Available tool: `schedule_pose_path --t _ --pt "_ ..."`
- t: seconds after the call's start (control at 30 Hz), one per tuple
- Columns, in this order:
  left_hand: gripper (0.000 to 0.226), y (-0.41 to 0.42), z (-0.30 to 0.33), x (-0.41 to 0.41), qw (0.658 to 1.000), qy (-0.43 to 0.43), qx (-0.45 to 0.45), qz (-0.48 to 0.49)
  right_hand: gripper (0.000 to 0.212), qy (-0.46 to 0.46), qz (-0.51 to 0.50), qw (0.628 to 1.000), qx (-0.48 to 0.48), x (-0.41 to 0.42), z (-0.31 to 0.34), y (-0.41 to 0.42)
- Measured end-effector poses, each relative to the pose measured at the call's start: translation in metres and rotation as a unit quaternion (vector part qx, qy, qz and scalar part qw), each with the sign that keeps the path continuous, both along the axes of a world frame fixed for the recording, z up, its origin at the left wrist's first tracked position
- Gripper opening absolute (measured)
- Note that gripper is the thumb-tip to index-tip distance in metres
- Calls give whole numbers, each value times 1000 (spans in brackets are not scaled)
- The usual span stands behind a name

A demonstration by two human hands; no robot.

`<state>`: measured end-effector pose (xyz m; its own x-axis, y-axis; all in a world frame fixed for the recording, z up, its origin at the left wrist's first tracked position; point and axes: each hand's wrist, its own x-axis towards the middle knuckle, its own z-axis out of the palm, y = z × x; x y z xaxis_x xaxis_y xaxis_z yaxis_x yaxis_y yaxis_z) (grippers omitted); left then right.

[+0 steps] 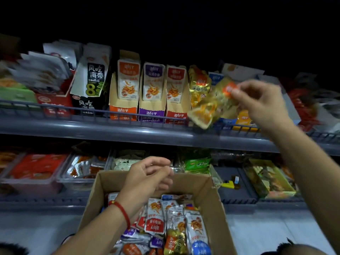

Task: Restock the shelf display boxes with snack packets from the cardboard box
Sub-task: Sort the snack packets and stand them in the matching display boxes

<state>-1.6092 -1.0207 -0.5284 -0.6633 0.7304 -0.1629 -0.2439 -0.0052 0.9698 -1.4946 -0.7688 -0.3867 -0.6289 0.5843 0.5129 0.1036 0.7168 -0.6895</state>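
My right hand (257,100) is raised to the upper shelf and pinches the top of a gold snack packet (211,107), blurred and tilted, hanging in front of the gold display box (199,85). To its left stand three display boxes: orange (123,107), purple (151,109) and red (176,111), each holding upright white packets. My left hand (149,175), with a red string on the wrist, hovers with loosely curled fingers over the open cardboard box (211,199), holding nothing. Inside the box lie several mixed packets (174,221).
A grey rail (92,115) runs along the upper shelf's front edge. Black-and-white seaweed boxes (92,80) stand at the left. The lower shelf holds clear trays (36,170) of red snacks, green packets (196,163) and a yellow-green box (270,179).
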Motion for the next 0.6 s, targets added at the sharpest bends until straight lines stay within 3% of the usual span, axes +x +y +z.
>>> schedule_pose_path --t 0.17,0.43,0.6 --pt "17 3 3 -2 999 -3 -30 -9 7 -53 -32 994 88 -44 35 42" --pt "23 2 7 -7 999 13 -38 -33 6 -175 -8 962 211 -89 8 56" --pt "28 3 6 -9 998 13 -44 -42 24 -209 -38 942 260 -95 2 59"
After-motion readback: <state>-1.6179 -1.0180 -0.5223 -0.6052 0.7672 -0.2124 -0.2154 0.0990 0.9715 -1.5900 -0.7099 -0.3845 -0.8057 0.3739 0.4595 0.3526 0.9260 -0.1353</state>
